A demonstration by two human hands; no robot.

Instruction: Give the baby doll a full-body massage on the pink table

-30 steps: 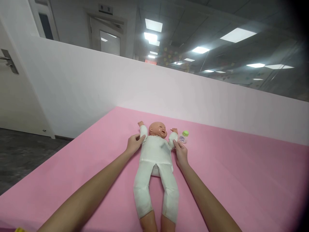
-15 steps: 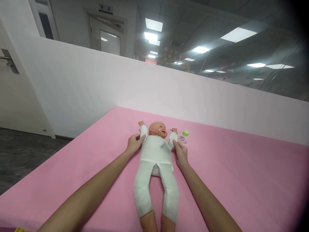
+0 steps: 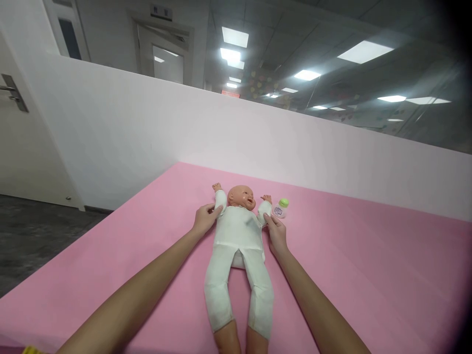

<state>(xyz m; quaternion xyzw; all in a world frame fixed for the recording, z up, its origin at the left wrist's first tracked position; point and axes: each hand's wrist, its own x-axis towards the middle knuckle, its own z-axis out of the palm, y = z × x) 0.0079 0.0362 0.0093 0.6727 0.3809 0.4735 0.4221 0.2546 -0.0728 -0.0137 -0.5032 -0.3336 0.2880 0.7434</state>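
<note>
A baby doll (image 3: pixel 239 231) with a white cloth body lies on its back on a pink table (image 3: pixel 350 275), its head at the far end and turned to the right. Both its arms are bent upward. My left hand (image 3: pixel 205 218) is closed around the doll's arm on the left side, thumb on the white cloth. On the other side, my right hand (image 3: pixel 276 232) pinches the doll's other arm near the elbow. Just beyond my right hand stands a small clear bottle (image 3: pixel 279 211) with a green cap and a printed label.
A low white wall (image 3: pixel 295 147) runs along the table's back edge, with glass above it. To the left is a door (image 3: pixel 29 128) with a metal handle over a dark floor (image 3: pixel 40 236). Something yellow (image 3: pixel 31 350) shows at the bottom left corner.
The doll's arm in my left hand has shifted very slightly to the right and up. Otherwise both hands keep the same hold and place.
</note>
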